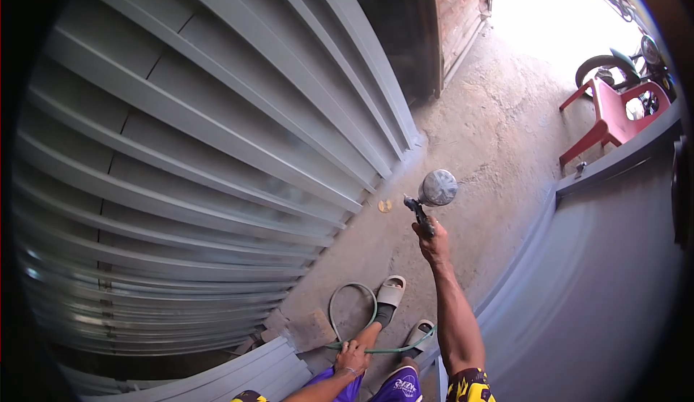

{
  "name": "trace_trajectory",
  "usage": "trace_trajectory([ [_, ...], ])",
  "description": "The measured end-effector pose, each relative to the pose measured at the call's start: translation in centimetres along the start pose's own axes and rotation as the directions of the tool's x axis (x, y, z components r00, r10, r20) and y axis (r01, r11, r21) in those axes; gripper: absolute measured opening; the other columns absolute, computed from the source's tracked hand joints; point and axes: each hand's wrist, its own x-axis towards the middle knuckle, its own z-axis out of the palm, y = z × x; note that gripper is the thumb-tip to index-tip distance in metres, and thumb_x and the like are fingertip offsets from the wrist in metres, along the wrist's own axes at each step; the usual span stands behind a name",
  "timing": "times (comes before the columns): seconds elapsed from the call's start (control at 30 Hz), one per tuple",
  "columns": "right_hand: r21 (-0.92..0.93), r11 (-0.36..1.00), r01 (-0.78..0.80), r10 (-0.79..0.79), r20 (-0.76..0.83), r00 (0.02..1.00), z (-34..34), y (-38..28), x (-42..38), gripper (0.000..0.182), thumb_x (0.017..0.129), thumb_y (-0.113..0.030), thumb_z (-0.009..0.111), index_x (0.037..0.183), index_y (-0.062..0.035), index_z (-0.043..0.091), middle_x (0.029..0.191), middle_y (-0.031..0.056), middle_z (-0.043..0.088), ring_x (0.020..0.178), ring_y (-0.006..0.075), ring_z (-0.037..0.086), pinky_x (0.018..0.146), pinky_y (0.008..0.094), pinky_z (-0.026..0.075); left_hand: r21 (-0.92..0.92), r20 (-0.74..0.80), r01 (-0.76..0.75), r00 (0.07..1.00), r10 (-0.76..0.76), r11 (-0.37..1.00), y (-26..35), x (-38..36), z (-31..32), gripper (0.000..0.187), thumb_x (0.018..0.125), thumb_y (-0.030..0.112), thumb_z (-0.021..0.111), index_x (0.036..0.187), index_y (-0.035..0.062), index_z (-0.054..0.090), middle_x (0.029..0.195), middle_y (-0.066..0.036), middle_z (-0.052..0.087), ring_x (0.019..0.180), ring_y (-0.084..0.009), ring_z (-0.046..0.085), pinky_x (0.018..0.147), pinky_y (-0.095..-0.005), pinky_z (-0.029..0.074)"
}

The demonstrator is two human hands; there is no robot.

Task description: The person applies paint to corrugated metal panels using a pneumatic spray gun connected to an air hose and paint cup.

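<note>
My right hand (431, 237) is wrapped round the handle of a spray gun (417, 208), with a round, paint-spattered cup (439, 187) on it. The gun points left, toward a stack of long grey metal profiles (238, 113). Down by my knee, my left hand (352, 358) lies against my leg beside a green hose (394, 349); its fingers are bent, and whether they grip the hose cannot be made out. The hose loops on the ground near my sandals (391, 291).
At right stands a large grey panel (585, 279) with a raised frame. Behind it are a red plastic chair (614, 113) and a motorcycle (611, 73). A brick wall (463, 11) rises at the top. A small yellow disc (385, 205) lies on the concrete floor (491, 127).
</note>
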Motion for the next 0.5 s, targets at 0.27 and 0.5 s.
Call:
trace_trajectory([
  [0.27,-0.038,0.984,-0.176,0.176,-0.019,0.984,2.9,8.3,0.0,0.035,0.090,-0.032,0.079,0.093,-0.0023,0.062,0.085,0.0233,0.066,0.078,0.0437,0.064,0.068,0.0472,0.049,0.038,-0.089,-0.045,0.995,0.048,0.998,0.6,0.8,-0.6,0.034,0.088,0.040,0.071,0.108,0.0133,0.069,0.118,-0.012,0.059,0.124,-0.0383,0.054,0.095,-0.0555,0.053],
  [0.5,-0.112,0.982,-0.155,0.150,-0.049,0.987,5.6,13.7,0.5,0.036,0.090,-0.036,0.079,0.094,-0.0040,0.063,0.087,0.0225,0.068,0.082,0.0450,0.066,0.069,0.0495,0.050,0.047,-0.072,-0.038,0.997,0.041,0.998,1.5,1.0,-1.2,0.036,0.085,0.037,0.072,0.107,0.0099,0.068,0.117,-0.015,0.060,0.122,-0.0410,0.055,0.092,-0.0564,0.054],
])
